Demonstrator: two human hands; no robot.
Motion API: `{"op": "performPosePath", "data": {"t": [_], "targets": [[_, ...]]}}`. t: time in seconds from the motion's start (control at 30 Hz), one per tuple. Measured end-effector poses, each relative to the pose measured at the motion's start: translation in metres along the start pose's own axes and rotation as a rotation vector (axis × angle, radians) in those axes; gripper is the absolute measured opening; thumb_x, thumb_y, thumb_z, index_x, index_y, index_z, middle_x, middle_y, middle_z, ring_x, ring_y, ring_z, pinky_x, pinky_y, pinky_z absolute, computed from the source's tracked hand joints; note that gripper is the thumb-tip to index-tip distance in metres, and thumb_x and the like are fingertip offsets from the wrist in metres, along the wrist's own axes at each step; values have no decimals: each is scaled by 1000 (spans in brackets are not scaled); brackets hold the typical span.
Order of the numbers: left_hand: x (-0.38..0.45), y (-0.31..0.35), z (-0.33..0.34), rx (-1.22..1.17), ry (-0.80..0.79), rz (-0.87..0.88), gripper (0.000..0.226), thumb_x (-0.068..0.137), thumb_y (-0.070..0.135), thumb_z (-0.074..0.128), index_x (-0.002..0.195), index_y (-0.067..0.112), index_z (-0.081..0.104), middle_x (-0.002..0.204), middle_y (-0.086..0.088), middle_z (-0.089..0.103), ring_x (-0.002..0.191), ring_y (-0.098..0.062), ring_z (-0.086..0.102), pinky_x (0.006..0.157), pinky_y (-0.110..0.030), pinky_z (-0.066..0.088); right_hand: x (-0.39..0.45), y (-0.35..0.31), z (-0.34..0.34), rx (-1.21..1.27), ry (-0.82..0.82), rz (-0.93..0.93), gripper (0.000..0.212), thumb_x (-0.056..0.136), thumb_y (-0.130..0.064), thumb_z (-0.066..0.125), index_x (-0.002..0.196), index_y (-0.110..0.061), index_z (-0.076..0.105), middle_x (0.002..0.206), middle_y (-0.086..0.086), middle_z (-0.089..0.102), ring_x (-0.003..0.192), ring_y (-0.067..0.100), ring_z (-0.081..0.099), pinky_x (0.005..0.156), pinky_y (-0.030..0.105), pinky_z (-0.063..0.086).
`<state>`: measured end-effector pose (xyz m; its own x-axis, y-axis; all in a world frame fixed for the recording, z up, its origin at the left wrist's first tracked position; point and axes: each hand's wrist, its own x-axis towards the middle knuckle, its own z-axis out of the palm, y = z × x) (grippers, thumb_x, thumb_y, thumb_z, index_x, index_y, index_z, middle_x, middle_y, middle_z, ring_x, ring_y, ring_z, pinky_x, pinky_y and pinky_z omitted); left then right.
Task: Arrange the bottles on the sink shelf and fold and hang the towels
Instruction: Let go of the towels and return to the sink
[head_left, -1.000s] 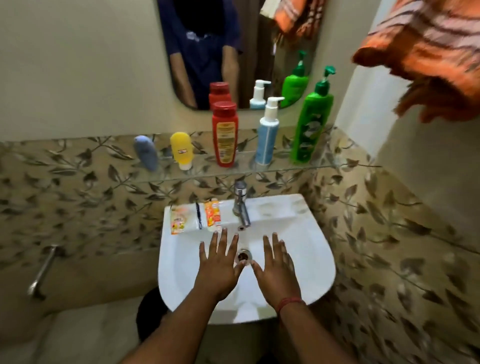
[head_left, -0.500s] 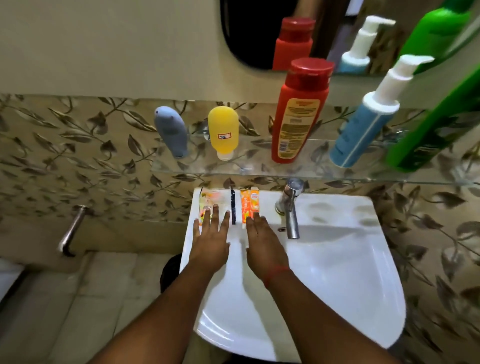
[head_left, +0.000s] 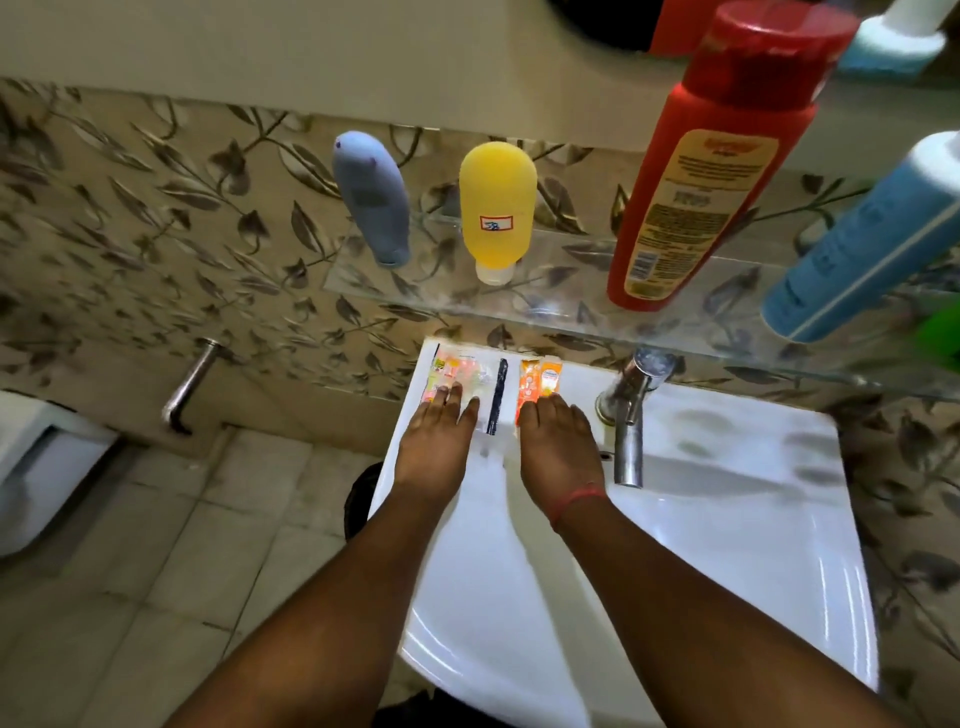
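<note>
On the glass shelf (head_left: 545, 304) stand a grey-blue bottle (head_left: 373, 197), a yellow bottle (head_left: 497, 205) cap down, a tall red bottle (head_left: 711, 161) and a blue pump bottle (head_left: 862, 244); a green bottle (head_left: 943, 330) shows only at the right edge. My left hand (head_left: 436, 441) lies flat on the sink's back ledge, fingertips on a clear sachet pack (head_left: 454, 371). My right hand (head_left: 558, 447) lies flat beside it, fingertips touching an orange sachet (head_left: 537, 376). A dark thin stick (head_left: 497, 395) lies between the two hands. No towel is in view.
The white sink (head_left: 727, 519) has a steel tap (head_left: 631, 415) just right of my right hand. A steel pipe (head_left: 189, 384) juts from the leaf-patterned wall at left. A white fixture (head_left: 36, 462) sits at the left edge above the tiled floor.
The view has dropped and closed in, so the towel has left the frame. Both hands have moved from over the drain to the back-left ledge and onto the sachets.
</note>
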<state>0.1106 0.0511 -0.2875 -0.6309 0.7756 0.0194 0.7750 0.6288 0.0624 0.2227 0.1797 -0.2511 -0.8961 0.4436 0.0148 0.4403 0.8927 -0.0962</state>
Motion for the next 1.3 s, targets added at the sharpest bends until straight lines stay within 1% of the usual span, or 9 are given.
{"op": "performPosePath", "data": {"t": [0.13,0.23,0.33,0.47,0.53,0.7,0.9,1.03,1.3], "targets": [[-17,-11,-16,-125,120,-48,54,76,-10,60,126,9,67,135,-14,64,124,-33,62,103,-43,49,0,-6,-12,120,132,28,37,70,6,56,104,-6,64,89,13,65,83,35,64,71,38,52],[-37,-24,-32,-301,285,-182,51,78,-7,50,123,9,69,126,-11,70,113,-29,69,97,-43,53,-4,-26,-20,294,223,123,34,82,-1,58,115,-6,62,100,12,69,92,32,66,74,36,54],[-63,-44,-47,-576,342,-512,56,87,-6,46,132,21,64,120,-6,72,106,-30,67,84,-40,55,-9,-69,-34,462,307,135,31,93,-10,54,123,-8,59,113,10,67,103,28,64,84,34,52],[-95,-90,-52,-824,462,-764,43,96,-3,46,131,15,64,122,-4,71,109,-22,66,85,-24,46,-2,-154,-44,596,309,24,21,91,-7,56,112,-10,59,111,9,57,94,28,61,76,34,50],[-102,-122,-47,-871,410,-840,35,102,4,46,130,12,64,119,-1,70,107,-18,64,83,-23,44,7,-197,-40,586,267,37,17,88,-7,60,105,-11,59,110,10,55,87,29,62,70,35,51],[-124,-225,7,-834,251,-873,25,102,12,44,111,10,68,102,-14,72,94,-32,66,73,-30,45,25,-292,29,604,50,139,13,91,-15,56,103,-12,57,108,11,56,88,31,61,68,37,47],[-146,-306,124,-807,-6,-934,28,101,11,43,117,7,66,101,-20,70,91,-40,66,81,-45,56,31,-330,188,745,-238,700,30,90,-9,51,118,-8,63,123,19,62,116,38,57,95,38,45],[-144,-321,232,-891,-250,-945,25,98,25,45,113,21,65,100,-11,72,89,-36,69,79,-53,59,26,-313,284,732,-356,972,35,93,-7,48,125,-8,62,123,22,65,115,38,60,89,37,47],[-108,-288,394,-941,-455,-808,29,99,11,48,123,1,62,127,-24,64,117,-39,60,96,-38,47,41,-311,448,871,-276,1081,33,94,-11,54,126,-8,62,126,17,65,118,35,59,95,32,45]]}}
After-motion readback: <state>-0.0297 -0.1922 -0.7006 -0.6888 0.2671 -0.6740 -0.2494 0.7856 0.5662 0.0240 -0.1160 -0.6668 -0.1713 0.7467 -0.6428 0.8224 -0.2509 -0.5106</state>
